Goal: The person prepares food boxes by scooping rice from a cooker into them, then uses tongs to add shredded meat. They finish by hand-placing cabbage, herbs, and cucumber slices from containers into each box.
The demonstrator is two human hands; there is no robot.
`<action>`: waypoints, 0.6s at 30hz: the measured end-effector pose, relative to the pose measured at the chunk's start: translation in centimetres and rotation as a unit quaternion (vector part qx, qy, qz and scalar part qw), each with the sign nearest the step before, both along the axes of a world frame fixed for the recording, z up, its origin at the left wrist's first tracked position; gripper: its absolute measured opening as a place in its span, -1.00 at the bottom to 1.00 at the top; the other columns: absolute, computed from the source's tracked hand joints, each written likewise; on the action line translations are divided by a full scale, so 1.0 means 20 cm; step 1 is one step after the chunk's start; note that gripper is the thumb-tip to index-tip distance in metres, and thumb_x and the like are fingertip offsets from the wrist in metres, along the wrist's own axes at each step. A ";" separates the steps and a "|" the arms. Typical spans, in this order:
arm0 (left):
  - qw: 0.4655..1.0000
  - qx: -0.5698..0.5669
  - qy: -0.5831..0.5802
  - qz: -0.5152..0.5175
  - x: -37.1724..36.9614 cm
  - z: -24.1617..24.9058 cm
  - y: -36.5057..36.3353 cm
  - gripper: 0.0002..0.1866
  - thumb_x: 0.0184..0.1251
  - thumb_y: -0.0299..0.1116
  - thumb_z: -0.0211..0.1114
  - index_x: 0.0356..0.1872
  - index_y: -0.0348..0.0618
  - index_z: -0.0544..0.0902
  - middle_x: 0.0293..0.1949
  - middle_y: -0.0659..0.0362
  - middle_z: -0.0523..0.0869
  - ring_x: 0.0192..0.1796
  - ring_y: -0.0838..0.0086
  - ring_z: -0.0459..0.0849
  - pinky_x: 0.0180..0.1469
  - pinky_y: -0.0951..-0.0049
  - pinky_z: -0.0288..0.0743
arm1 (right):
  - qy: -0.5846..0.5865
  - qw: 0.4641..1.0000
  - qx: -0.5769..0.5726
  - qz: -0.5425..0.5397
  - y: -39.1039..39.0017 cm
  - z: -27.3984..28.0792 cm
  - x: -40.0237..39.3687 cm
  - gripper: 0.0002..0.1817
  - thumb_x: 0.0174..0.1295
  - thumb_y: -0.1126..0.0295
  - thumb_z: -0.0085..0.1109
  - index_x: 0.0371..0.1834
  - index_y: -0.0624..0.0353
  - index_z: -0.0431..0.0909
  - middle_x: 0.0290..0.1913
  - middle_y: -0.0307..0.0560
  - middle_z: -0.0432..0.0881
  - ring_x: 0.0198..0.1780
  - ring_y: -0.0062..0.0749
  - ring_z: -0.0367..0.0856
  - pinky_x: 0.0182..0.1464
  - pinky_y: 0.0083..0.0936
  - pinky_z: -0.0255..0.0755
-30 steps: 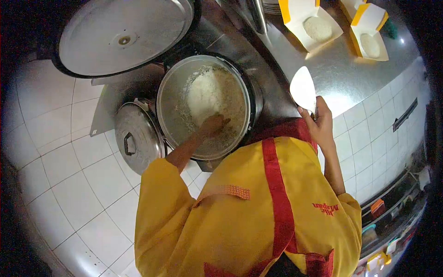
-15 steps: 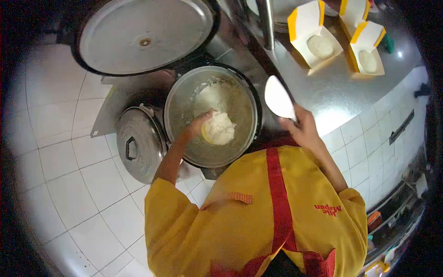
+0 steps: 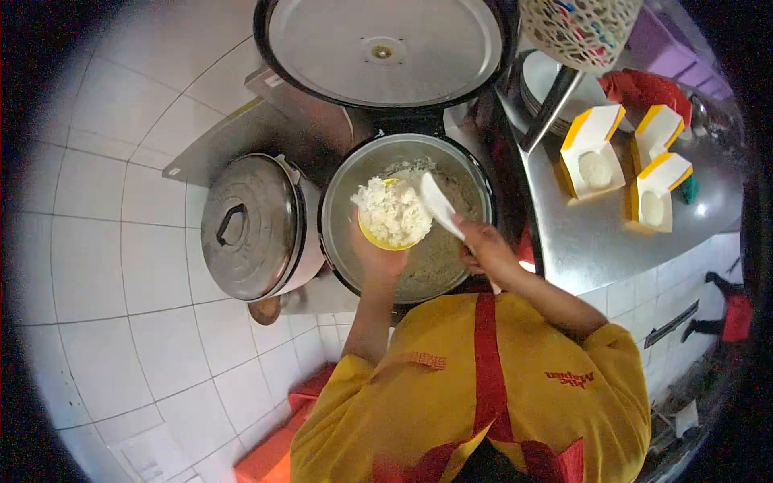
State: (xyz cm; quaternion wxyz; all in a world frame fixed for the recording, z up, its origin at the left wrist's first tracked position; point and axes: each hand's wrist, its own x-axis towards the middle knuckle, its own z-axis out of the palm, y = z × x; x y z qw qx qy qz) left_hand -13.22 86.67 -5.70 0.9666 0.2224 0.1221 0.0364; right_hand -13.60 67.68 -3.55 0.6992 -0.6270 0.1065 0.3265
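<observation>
Heaped white rice (image 3: 393, 211) fills a small yellow bowl (image 3: 388, 245), which my left hand (image 3: 378, 262) grips from below and the side. The bowl is over the wide rice cooker pot (image 3: 435, 270), where more rice clings to the inner wall at the far side. My right hand (image 3: 487, 251) is closed around the handle of a white rice paddle (image 3: 439, 203). The paddle's blade is right at the right edge of the heaped rice.
The cooker's raised lid (image 3: 322, 48) stands behind the pot. A second lidded pot (image 3: 241, 229) is on the left. On the steel counter (image 3: 572, 249) at right are open boxes with rice (image 3: 596, 169), stacked plates (image 3: 541, 76), a red cloth (image 3: 644, 92) and a lattice basket (image 3: 580, 32).
My left hand has raised the rice-filled bowl out of the pot's depth. My right hand has brought the paddle left from beside the counter to the rice. The view has shifted.
</observation>
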 end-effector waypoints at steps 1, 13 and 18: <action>0.999 -0.013 0.004 0.030 0.00 0.01 -0.03 -0.43 0.41 0.04 -0.21 0.19 -0.19 0.40 0.12 0.07 0.55 0.13 0.21 0.55 0.21 0.17 0.39 | -0.005 1.000 0.021 -0.018 0.05 0.02 -0.01 -0.51 0.29 -0.10 0.02 -0.53 0.12 0.50 -0.73 -0.37 0.24 -0.73 -0.66 0.17 -0.68 -0.61 0.05; 0.992 0.093 0.080 -0.041 -0.08 -0.08 0.01 -0.47 0.40 -0.03 -0.24 0.15 -0.18 0.42 0.07 0.08 0.57 0.03 0.23 0.62 0.04 0.16 0.55 | -0.302 0.826 -0.405 0.249 -0.18 0.08 0.37 -0.29 0.16 -0.33 -0.10 -0.31 0.19 0.63 -0.54 0.03 0.60 -0.42 -0.10 0.62 -0.29 -0.26 0.47; 0.985 0.007 0.072 -0.155 -0.12 0.01 0.02 -0.48 0.39 -0.02 -0.21 0.07 -0.22 0.49 -0.01 0.03 0.62 -0.04 0.20 0.65 0.02 0.21 0.54 | 0.007 0.953 -0.108 0.284 -0.10 0.09 0.55 -0.58 0.33 -0.11 -0.15 -0.46 -0.02 0.39 -0.74 -0.49 0.13 -0.79 -0.81 0.02 -0.79 -0.74 -0.16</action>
